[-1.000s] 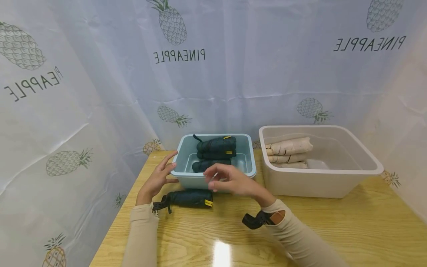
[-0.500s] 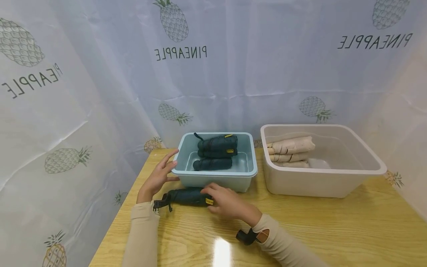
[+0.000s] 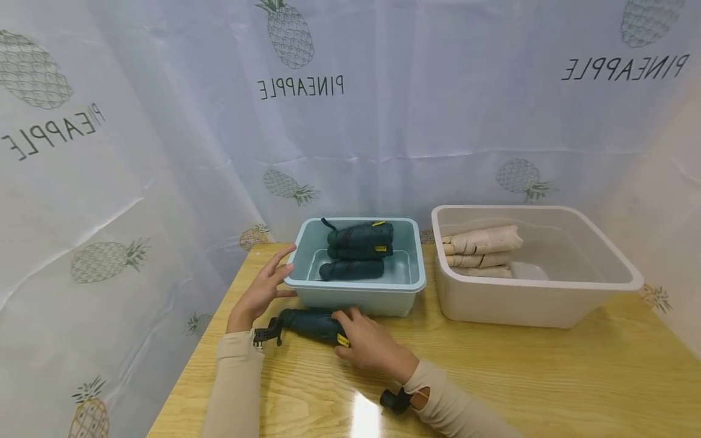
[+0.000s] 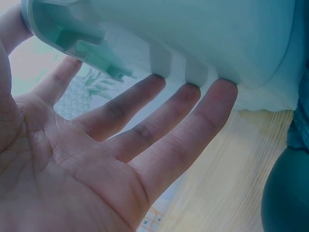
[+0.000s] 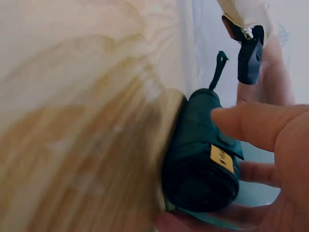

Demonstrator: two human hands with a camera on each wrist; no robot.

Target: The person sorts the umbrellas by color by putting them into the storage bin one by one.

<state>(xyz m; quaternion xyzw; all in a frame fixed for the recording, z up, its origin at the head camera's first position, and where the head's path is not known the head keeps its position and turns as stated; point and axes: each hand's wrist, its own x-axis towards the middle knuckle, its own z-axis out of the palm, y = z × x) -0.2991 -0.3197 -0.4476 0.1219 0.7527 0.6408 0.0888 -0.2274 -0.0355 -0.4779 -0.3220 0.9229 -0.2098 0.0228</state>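
A dark green folded umbrella with a yellow label lies on the table before the light blue bin. My right hand grips its labelled end. In the right wrist view the thumb is on one side of the umbrella and fingers curl round the other. My left hand is at the bin's left side. Seen from the left wrist, its extended fingers touch the bin's wall. Several similar umbrellas lie inside the blue bin.
To the right of the blue bin stands a larger beige bin with several cream folded umbrellas at its left end. A pineapple-print curtain hangs behind the wooden table.
My right hand has come down from the blue bin's front edge onto the umbrella on the table and taken hold of it. The umbrella's labelled end has swung slightly nearer me. The left hand stays put.
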